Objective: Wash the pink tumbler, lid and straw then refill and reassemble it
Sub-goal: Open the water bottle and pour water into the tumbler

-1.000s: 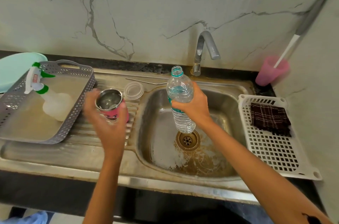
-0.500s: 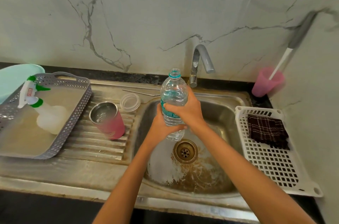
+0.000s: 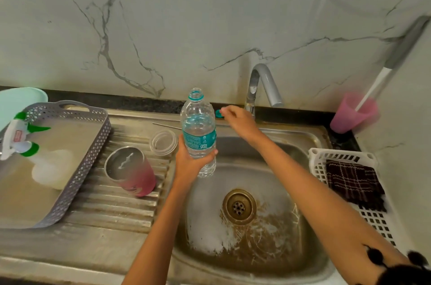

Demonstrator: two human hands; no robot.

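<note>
Dial: centred on the pink tumbler, 12 o'clock toward the marble wall [image 3: 210, 28].
Pink tumbler [image 3: 131, 171]: stands on the ribbed drainboard [image 3: 112, 205]. Its mouth is open and the steel inside catches a glint. No lid or straw in it.
Lid [image 3: 163, 143]: clear, lying flat on the drainboard at 1 o'clock, near the tumbler but apart from it.
Straw [image 3: 165, 125]: thin metal, lying on the back ledge at 1 o'clock beyond the lid. Its right end is hidden behind the bottle.
Water bottle [image 3: 198, 130]: upright and uncapped at 2 o'clock, over the left edge of the sink bowl [image 3: 291, 168]. It has a teal label and is partly full.
Left hand [image 3: 190, 163]: fingers wrapped round the bottle's lower body, at and below the label.
Right hand [image 3: 239, 121]: stretched to the back ledge at 2 o'clock, by the foot of the tap [image 3: 261, 79].
Cap [image 3: 218, 114]: teal, at the right hand's fingertips. The spot is blurred, so I cannot tell whether it is pinched or only touched.
Drain [image 3: 239, 206]: brass, at 4 o'clock in the stained bowl.
Grey tray [image 3: 106, 130]: perforated, just beside the tumbler at 9 o'clock. A spray bottle [image 3: 28, 151] lies in it.
Mint basin [image 3: 16, 100]: at 10 o'clock, behind the tray.
White basket [image 3: 373, 214]: far off at 3 o'clock, beyond the bowl. A dark checked cloth [image 3: 352, 182] lies in it.
Pink cup [image 3: 349, 116]: far off at 2 o'clock in the wall corner. A white handle [image 3: 373, 88] leans in it.
</note>
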